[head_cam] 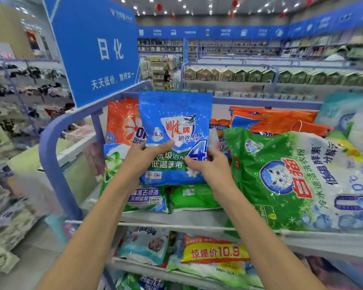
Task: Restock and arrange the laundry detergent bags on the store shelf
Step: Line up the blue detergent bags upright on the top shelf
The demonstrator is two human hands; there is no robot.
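Two bare forearms [88, 227] rise from the bottom edge, partly covering the front lip of the top shelf [176, 218]. The left hand [144, 158] and right hand [210, 164] are apart, each clamped on a lower side of the blue detergent bag [176, 122], with thumbs on its glossy front and the other fingers hidden behind it. The bag stands upright above the left part of the shelf, its crinkled plastic catching the ceiling lights. It blocks most of the orange bag [122, 122] propped behind it and overlaps the flat green bags [193, 197] lying under its bottom edge. Just to the right a large green-and-white bag [291, 174] with a cat's face lies tilted, its lower corner hanging over the shelf lip and its right side cut off by the frame. Behind it lie stacked orange bags [270, 120], flat and creased. A curved blue rail [50, 147] closes the shelf's left end, below a blue sign [96, 49] with white characters. On the lower shelf sit soft pale bags [145, 245] and a yellow price label [215, 251], possibly stuck to a bag, though the blur makes that unsure.
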